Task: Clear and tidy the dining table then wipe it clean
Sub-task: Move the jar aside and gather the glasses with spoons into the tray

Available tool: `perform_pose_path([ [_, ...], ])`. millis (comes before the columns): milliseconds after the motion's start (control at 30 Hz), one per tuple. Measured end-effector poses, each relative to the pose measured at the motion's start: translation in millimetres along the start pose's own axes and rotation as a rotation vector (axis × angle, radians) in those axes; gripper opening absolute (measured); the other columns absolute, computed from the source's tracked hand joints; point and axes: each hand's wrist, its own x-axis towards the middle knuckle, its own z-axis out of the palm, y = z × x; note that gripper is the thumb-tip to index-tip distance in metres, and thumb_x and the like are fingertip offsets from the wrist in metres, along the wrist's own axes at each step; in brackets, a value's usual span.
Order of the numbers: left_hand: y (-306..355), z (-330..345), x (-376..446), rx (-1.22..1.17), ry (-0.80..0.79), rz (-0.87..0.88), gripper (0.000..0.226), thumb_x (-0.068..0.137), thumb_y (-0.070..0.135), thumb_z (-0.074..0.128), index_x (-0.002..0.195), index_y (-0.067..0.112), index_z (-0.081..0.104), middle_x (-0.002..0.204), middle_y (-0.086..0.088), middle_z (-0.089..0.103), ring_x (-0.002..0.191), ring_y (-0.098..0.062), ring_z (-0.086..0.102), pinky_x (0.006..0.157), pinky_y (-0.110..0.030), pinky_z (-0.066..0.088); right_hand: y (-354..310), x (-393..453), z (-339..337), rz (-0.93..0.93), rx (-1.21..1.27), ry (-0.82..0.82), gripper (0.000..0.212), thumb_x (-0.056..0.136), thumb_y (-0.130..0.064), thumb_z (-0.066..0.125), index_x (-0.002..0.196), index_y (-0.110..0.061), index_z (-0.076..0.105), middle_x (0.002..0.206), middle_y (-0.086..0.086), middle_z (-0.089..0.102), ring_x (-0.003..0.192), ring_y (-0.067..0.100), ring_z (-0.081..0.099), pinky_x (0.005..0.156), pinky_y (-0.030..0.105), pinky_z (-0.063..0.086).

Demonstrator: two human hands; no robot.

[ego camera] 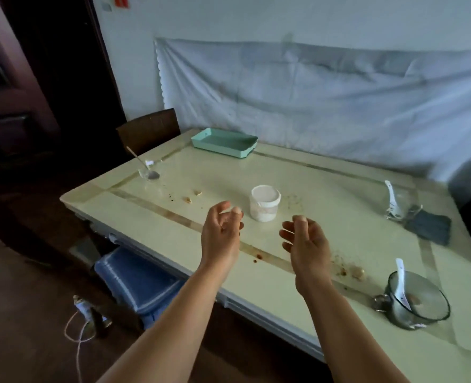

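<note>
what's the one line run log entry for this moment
stage: start, nothing cleared | left hand: open, empty | right hand: open, empty | nearest: white jar | table: crumbs, stains

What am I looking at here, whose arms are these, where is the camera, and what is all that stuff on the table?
This is one picture from a camera worn on a person's head, looking forward and down. The left hand and right hand are bare, loosely open above the table, and hold nothing. On the table: a white lidded jar just beyond the hands, a teal tray at the far side, a glass bowl with a white spoon near right, a clear glass with a white spoon next to a dark cloth, a small glass dish with a metal spoon far left, plus crumbs and stains.
</note>
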Motion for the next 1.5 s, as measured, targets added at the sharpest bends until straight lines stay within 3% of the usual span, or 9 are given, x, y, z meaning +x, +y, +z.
perform_pose_path([
  [200, -31.4, 7.6, 113.4, 0.056, -0.158, -0.071, 0.037, 0.088, 0.037, 0.055, 0.122, 0.023, 0.048, 0.113, -0.002, 0.065, 0.098, -0.017, 0.063, 0.086, -0.035, 0.052, 15.7, 75.3, 61.6, 0.023, -0.044, 0.135, 0.014, 0.098, -0.029, 0.046, 0.094, -0.022, 0.057, 0.1, 0.001, 0.068, 0.088, 0.014, 0.066, 0.075, 0.031, 0.05],
  [267, -38.8, 12.7, 140.1, 0.107, -0.239, -0.073, 0.046, 0.086, 0.033, 0.059, 0.129, 0.022, 0.045, 0.116, 0.002, 0.063, 0.101, -0.015, 0.06, 0.085, -0.029, 0.046, 22.3, 94.7, 71.1, 0.036, -0.087, 0.145, 0.014, 0.095, -0.026, 0.052, 0.106, -0.02, 0.057, 0.105, 0.0, 0.067, 0.09, 0.013, 0.065, 0.078, 0.031, 0.051],
  [400, -65.5, 26.5, 184.9, 0.18, -0.434, -0.097, 0.069, 0.081, 0.026, 0.068, 0.139, 0.024, 0.031, 0.136, 0.006, 0.049, 0.119, -0.011, 0.049, 0.103, -0.034, 0.041, 41.7, 132.4, 85.6, 0.117, -0.187, 0.041, 0.067, 0.086, -0.014, 0.066, 0.143, -0.022, 0.033, 0.135, -0.002, 0.051, 0.113, 0.016, 0.054, 0.085, 0.029, 0.043],
  [600, -99.3, 53.6, 236.1, 0.327, -0.64, -0.18, 0.097, 0.075, 0.023, 0.075, 0.146, 0.033, 0.01, 0.155, 0.006, 0.022, 0.141, -0.016, 0.025, 0.113, -0.043, 0.03, 69.5, 194.2, 89.3, 0.236, -0.272, -0.07, 0.104, 0.078, 0.0, 0.073, 0.152, -0.03, 0.006, 0.155, 0.003, 0.026, 0.138, 0.021, 0.032, 0.091, 0.03, 0.039],
  [700, -110.5, 71.0, 256.1, 0.405, -0.704, -0.206, 0.1, 0.074, 0.018, 0.075, 0.147, 0.03, 0.007, 0.155, 0.001, 0.023, 0.141, -0.021, 0.025, 0.11, -0.037, 0.033, 87.1, 224.4, 88.1, 0.273, -0.309, -0.117, 0.112, 0.075, 0.004, 0.074, 0.152, -0.028, -0.001, 0.151, 0.002, 0.03, 0.137, 0.022, 0.031, 0.098, 0.037, 0.035],
  [933, -138.1, 100.9, 294.1, 0.438, -0.783, -0.13, 0.086, 0.066, 0.021, 0.079, 0.136, 0.034, 0.031, 0.133, 0.008, 0.05, 0.124, -0.016, 0.046, 0.099, -0.035, 0.045, 111.6, 269.4, 86.3, 0.182, -0.406, -0.119, 0.089, 0.067, 0.005, 0.078, 0.132, -0.033, 0.03, 0.121, -0.005, 0.048, 0.112, 0.016, 0.047, 0.064, 0.014, 0.047],
  [1133, -138.9, 116.5, 324.8, 0.316, -0.73, -0.083, 0.085, 0.064, 0.032, 0.083, 0.133, 0.035, 0.035, 0.125, 0.021, 0.049, 0.115, 0.004, 0.047, 0.094, -0.021, 0.041, 106.8, 303.3, 85.7, 0.128, -0.476, -0.067, 0.091, 0.064, -0.01, 0.085, 0.136, -0.035, 0.035, 0.116, -0.017, 0.052, 0.118, 0.014, 0.049, 0.098, 0.033, 0.043],
  [1267, -128.4, 137.8, 361.1, 0.228, -0.721, -0.07, 0.08, 0.065, 0.03, 0.083, 0.13, 0.034, 0.037, 0.127, 0.023, 0.049, 0.116, 0.014, 0.043, 0.091, -0.023, 0.046, 88.6, 342.3, 95.3, 0.077, -0.432, -0.075, 0.086, 0.066, -0.012, 0.084, 0.133, -0.037, 0.038, 0.113, -0.03, 0.05, 0.116, 0.008, 0.049, 0.095, 0.026, 0.042],
  [1500, -124.2, 189.1, 442.8, 0.286, -0.679, 0.017, 0.084, 0.072, 0.036, 0.076, 0.139, 0.039, 0.025, 0.132, 0.006, 0.038, 0.124, -0.004, 0.04, 0.096, -0.025, 0.044, 72.0, 441.1, 118.0, -0.026, -0.425, -0.086, 0.088, 0.068, -0.019, 0.083, 0.141, -0.031, 0.035, 0.121, -0.021, 0.049, 0.117, 0.007, 0.048, 0.094, 0.026, 0.042],
])
